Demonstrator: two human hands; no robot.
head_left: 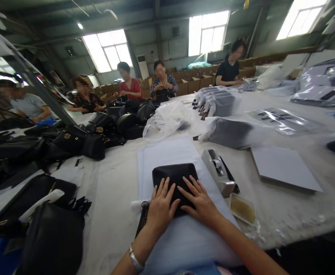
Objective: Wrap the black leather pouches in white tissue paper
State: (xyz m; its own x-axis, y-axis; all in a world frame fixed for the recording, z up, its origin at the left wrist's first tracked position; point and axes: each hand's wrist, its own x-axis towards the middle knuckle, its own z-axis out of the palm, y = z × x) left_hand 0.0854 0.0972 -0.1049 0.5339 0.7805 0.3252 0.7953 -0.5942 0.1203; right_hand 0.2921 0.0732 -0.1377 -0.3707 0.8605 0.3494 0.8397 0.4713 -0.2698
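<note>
A black handbag (174, 172) lies flat in front of me on a stack of white tissue paper (184, 151). My left hand (163, 202) rests on its left part, fingers spread and palm down. On its right part lies my right hand (198, 200), also flat with the fingers apart. A dark strap (142, 219) with a metal ring pokes out at the bag's left, beside my left wrist. Near it sits a small white roll (137, 205), partly hidden. Neither hand grips anything.
A tape dispenser (217, 172) and a shallow dish (242, 209) stand right of the paper. Further right lies a white board (284, 168). Black bags (53, 236) are piled at the left. Wrapped bags (230, 131) sit beyond. Several people work across the table.
</note>
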